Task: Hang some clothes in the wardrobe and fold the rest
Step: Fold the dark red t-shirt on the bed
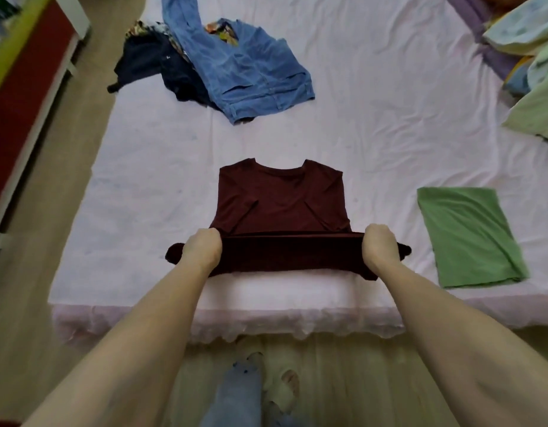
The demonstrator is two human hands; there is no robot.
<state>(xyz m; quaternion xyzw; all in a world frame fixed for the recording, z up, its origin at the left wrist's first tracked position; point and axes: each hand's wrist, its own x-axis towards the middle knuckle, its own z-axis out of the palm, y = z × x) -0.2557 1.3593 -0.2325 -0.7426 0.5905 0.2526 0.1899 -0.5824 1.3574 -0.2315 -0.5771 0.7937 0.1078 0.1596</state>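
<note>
A maroon T-shirt (278, 204) lies on the bed (389, 118) with its collar away from me and its sleeves folded inward. My left hand (201, 249) grips the left end of its bottom hem, and my right hand (380, 246) grips the right end. The hem is lifted and stretched taut between them, above the near edge of the bed. A folded green garment (469, 235) lies flat to the right of the shirt.
At the far left of the bed, blue jeans (245, 69) lie over a dark garment (155, 63) and some patterned clothes. Pillows and bedding (531, 72) pile up at the right. A red and white piece of furniture (29, 97) stands left on the wooden floor.
</note>
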